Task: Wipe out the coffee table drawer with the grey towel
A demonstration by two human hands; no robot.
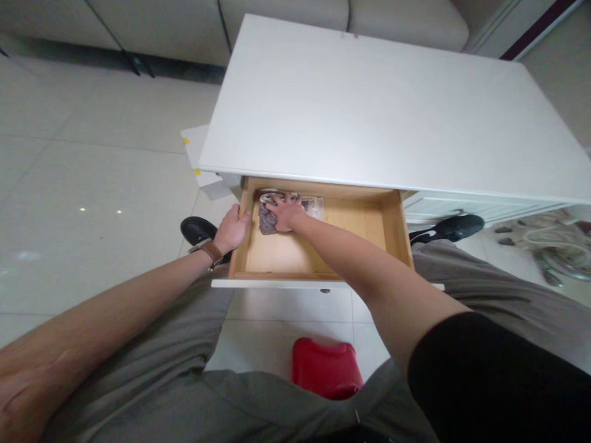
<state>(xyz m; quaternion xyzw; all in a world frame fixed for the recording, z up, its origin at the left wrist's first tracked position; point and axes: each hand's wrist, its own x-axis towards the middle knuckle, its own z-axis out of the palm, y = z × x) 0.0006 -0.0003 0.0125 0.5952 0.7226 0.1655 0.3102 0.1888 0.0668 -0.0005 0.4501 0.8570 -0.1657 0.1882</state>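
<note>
A wooden drawer [364, 231] with a white front is pulled out of a white table. My left hand [232, 229], wearing a brown-strapped watch, grips the drawer's left side wall, thumb over the top edge. Inside, at the back left, my right hand [287, 214] lies with fingers spread on a grey-brown patterned cloth [268, 223], pressing it against the drawer bottom. A pale, printed-looking patch [316, 205] shows just right of that hand; whether it belongs to the cloth I cannot tell. My right forearm crosses the drawer's front right part.
The white tabletop [378, 111] spreads beyond the drawer, with a beige sofa [290, 21] behind it. A white box [196, 151] stands at the table's left. Below the drawer, between my legs, is a red plastic stool-like object [325, 369]. Tangled items [551, 246] lie on the right floor.
</note>
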